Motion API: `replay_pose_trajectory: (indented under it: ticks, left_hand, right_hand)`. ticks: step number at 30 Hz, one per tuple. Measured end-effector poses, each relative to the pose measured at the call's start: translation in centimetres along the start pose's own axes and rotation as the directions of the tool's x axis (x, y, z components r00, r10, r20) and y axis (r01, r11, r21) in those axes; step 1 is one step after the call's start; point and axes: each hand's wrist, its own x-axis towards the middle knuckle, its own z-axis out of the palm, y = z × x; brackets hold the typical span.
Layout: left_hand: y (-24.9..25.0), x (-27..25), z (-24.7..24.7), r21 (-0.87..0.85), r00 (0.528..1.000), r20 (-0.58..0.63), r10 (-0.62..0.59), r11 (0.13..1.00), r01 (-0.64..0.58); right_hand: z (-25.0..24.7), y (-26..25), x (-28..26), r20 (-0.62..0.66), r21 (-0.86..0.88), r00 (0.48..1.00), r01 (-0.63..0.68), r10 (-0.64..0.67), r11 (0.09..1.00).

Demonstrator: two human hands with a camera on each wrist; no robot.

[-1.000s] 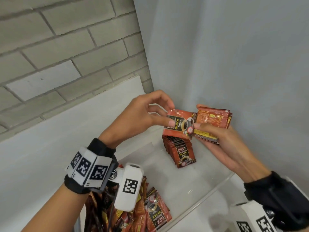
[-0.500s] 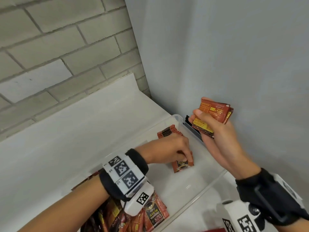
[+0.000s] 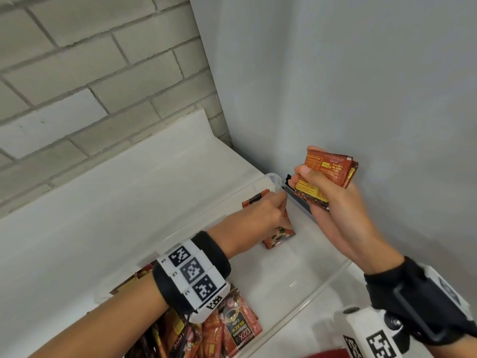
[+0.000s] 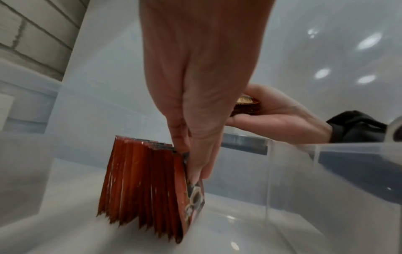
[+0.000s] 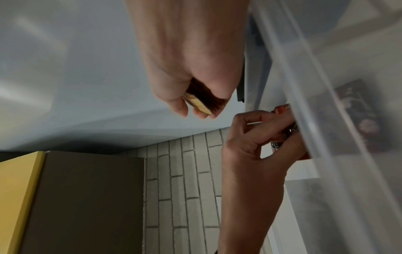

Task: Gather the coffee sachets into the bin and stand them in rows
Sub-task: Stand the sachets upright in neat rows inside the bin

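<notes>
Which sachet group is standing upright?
The row of sachets under the left hand, on edge on the bin floor. The right hand's stack is held above; the near pile lies loose.

On my feeds the light was soft and even, with bright ceiling spots glaring on the bin wall (image 4: 348, 56). The wrist views bent strongly at the edges; the left hand (image 4: 195, 103) showed blurred, and the brick wall (image 5: 185, 180) lay dim.
</notes>
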Motion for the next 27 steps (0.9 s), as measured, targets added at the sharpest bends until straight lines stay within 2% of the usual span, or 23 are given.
replay_pose_trajectory:
  ticks: [5,8,12,16,20,23,27]
  left_hand:
    - [-0.1,-0.3,0.9,0.154,0.999,-0.040,-0.015,0.988,0.021]
    - [0.3,-0.4,0.7,0.173,0.998,-0.069,-0.001,0.985,0.013]
    - [0.3,-0.4,1.0,0.120,0.997,-0.082,-0.009,0.993,0.019]
    - [0.1,-0.6,0.8,0.036,0.997,-0.069,0.032,0.999,-0.030]
    - [0.2,-0.7,0.5,-0.017,0.999,-0.024,0.033,0.999,-0.034]
    - [-0.1,-0.9,-0.2,-0.116,0.998,-0.053,0.022,0.993,-0.028]
    - [-1.5,-1.4,-2.7,-0.245,0.991,-0.013,-0.130,0.962,0.123]
  right_hand:
    - [-0.2,0.1,0.0,0.014,-0.007,1.000,0.002,-0.002,1.000]
    - [-0.3,0.1,0.1,0.027,-0.008,1.000,0.003,-0.003,1.000]
    - [-0.1,0.1,0.2,0.051,0.055,0.999,0.014,-0.016,0.998]
    - [0.0,-0.3,0.2,0.078,0.073,0.997,-0.015,0.009,0.997]
    - [-0.1,-0.3,0.2,0.085,0.091,0.993,-0.088,0.080,0.992]
    - [-0.2,-0.5,0.2,0.117,0.152,0.981,-0.172,0.155,0.973]
    - [-0.5,-0.7,-0.1,0.242,0.212,0.941,-0.287,0.235,0.934]
